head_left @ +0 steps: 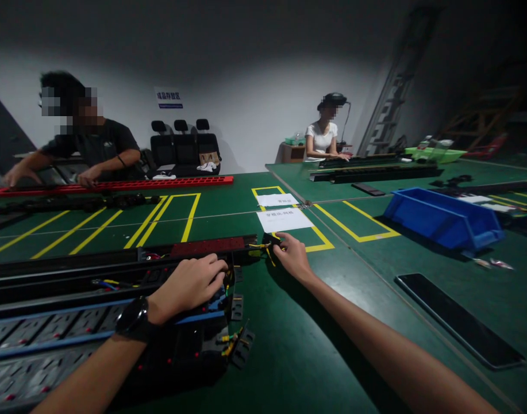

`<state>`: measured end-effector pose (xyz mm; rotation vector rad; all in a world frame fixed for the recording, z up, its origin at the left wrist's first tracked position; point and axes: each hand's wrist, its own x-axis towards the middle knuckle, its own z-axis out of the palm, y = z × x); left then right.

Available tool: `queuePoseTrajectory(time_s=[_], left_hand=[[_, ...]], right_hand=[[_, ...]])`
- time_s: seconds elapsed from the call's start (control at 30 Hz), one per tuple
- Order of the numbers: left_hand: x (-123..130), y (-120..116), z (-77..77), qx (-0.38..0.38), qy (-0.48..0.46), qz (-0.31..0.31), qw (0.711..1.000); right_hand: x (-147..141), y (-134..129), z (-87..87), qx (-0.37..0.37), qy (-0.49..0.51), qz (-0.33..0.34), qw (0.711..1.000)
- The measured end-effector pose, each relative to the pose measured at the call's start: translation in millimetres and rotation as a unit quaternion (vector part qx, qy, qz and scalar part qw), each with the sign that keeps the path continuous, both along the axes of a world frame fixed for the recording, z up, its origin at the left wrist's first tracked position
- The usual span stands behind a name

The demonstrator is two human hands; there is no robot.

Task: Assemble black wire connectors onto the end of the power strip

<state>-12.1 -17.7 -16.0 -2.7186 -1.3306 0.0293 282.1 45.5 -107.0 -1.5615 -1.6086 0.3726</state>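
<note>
Long black rails [160, 270] with blue strips and small coloured wires lie side by side at the left. My left hand [192, 283], a dark watch on its wrist, rests on the end of one rail, its fingers curled over the edge; what is under the fingertips is hidden. Just beyond the rail ends, my right hand [290, 253] pinches a small black end piece [270, 240], which has yellow wires leading to the farthest rail. Another black end piece [242, 347] hangs on yellow and green wires at the nearest rail.
A black phone [459, 319] lies at the right, with a blue bin [444, 218] behind it. Paper labels [284, 220] sit on the green table [315, 356] ahead. Across it, one person handles a red rail [160, 183]; another sits near black rails [375, 173].
</note>
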Motion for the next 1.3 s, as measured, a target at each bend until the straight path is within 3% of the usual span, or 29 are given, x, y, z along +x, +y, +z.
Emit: queuePoseTrajectory(time_s=[0.47,1.07,1.3], left_hand=[[0.6,-1.5,2.6,0.004,0.008,0.009,1.0],[-0.1,-2.0,2.1,-0.005,-0.004,0.006,1.0],[-0.1,-0.2,0.4,0.001,-0.015,-0.004,1.0]], right_hand=[[-3.1,-2.3,-3.1,0.024,0.002,0.063,0.998],[-9.1,-8.5,2.0,0.05,-0.176,0.079,0.98],[-10.1,-9.9,2.4,0.038,-0.192,0.078,0.978]])
